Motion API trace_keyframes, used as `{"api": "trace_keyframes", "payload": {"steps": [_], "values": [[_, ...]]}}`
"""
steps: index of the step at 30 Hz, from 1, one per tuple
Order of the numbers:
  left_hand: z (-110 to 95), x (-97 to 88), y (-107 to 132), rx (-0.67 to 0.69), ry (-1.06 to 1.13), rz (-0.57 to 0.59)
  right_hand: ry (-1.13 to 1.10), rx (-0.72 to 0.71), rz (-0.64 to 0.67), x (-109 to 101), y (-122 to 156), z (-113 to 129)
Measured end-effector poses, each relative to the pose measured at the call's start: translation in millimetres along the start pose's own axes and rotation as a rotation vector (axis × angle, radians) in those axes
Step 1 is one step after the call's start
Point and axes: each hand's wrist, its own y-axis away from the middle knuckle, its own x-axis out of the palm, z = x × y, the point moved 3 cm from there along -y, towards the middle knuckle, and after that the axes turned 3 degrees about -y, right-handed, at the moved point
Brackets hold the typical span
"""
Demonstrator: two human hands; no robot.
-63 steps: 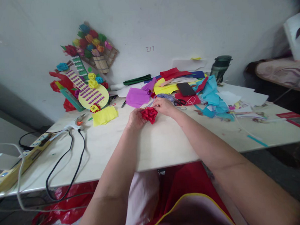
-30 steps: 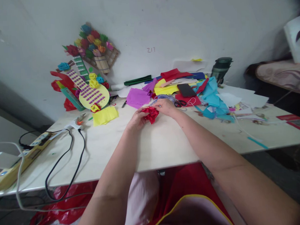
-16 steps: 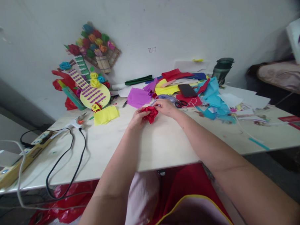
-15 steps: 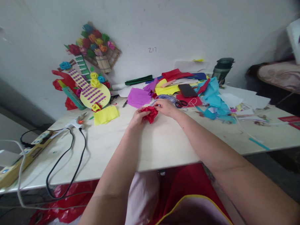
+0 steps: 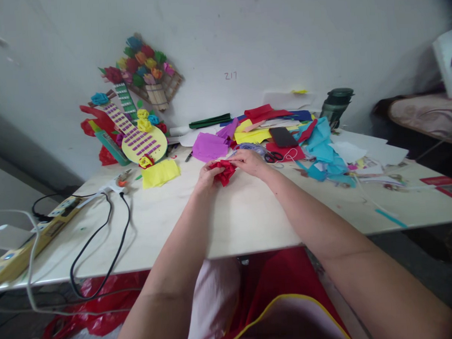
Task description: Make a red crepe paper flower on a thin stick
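Observation:
Above the middle of the table, my left hand grips the left side of a ruffled red crepe-paper flower. My right hand pinches at the flower's upper right edge, fingers pressed together; its fingertips are too small to make out clearly. Behind the hands lie purple paper sheets and a coil of grey-violet cord. Black-handled scissors rest just right of my right hand, on red paper. A yellow paper piece lies to the left.
A glue gun with a black cable and a power strip occupy the left side. Paper-flower crafts and a glue bottle lean on the wall. A phone, blue paper and a dark bottle stand or lie right.
My right fingers have shifted slightly along the flower's upper edge, and the red paper has turned a little. Both hands stay in nearly the same place.

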Motion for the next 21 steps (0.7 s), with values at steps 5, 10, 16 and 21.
{"api": "trace_keyframes", "payload": {"steps": [5,10,16,21], "values": [[-0.9,-3.8,-1.3,0.001,-0.014,-0.026,0.099,0.005,0.007,-2.8,2.1,1.7],[-3.3,-10.9,-5.4,0.048,0.002,-0.103,0.176,0.003,0.014,-5.9,3.4,-5.1],[-5.1,-15.5,-8.7,0.105,-0.003,-0.107,0.213,0.123,0.028,-18.2,5.8,-18.7],[-6.4,-13.8,-6.2,0.105,-0.098,-0.047,0.123,0.216,-0.045,-25.9,6.2,-29.1]]}}
